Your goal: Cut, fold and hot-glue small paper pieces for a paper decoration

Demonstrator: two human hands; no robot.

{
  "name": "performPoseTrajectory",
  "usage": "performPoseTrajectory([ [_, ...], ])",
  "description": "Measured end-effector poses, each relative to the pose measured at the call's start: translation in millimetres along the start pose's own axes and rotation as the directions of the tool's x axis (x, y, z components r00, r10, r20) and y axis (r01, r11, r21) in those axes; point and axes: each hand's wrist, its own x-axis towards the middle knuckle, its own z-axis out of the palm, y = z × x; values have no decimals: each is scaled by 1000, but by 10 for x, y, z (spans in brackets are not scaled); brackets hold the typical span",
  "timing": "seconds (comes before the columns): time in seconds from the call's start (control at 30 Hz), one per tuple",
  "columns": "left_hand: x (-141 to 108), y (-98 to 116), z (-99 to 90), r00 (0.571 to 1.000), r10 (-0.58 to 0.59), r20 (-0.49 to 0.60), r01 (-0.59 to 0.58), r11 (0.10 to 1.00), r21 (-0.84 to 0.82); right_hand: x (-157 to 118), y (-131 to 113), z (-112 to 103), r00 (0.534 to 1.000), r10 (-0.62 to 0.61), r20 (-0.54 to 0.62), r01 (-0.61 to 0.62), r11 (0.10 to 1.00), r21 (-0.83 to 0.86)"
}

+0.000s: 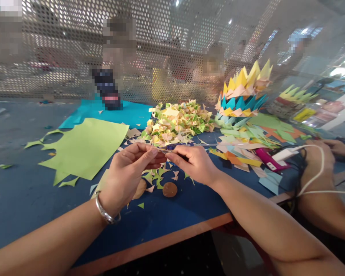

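Observation:
My left hand [135,166], with a silver bracelet at its wrist, is closed with thumb and fingers pinched on something small and thin. My right hand [194,163] meets it fingertip to fingertip, closed in a pinch too; a long thin rod [218,145] sticks out to the right from it. What lies between the fingertips is too small to make out. Below the hands, a brown round disc [170,189] lies on the blue table [172,214], and a paler disc [140,189] is partly hidden by my left hand. Small green and pink paper scraps [158,176] surround them.
Behind the hands is a heap of folded paper pieces [178,120]. Green paper [89,147] and blue paper [74,115] lie left. Stacked zigzag paper rings [241,96] stand right, near a magenta power bank [271,160] with cables. Another person's arm [319,180] rests at the right.

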Motion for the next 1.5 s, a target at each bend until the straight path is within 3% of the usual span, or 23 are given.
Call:
performPoseTrajectory([
  [1.5, 31, -41, -40, 1000, -5, 20, 4, 999, 40, 0, 7, 29, 999, -29, -19, 29, 999, -21],
])
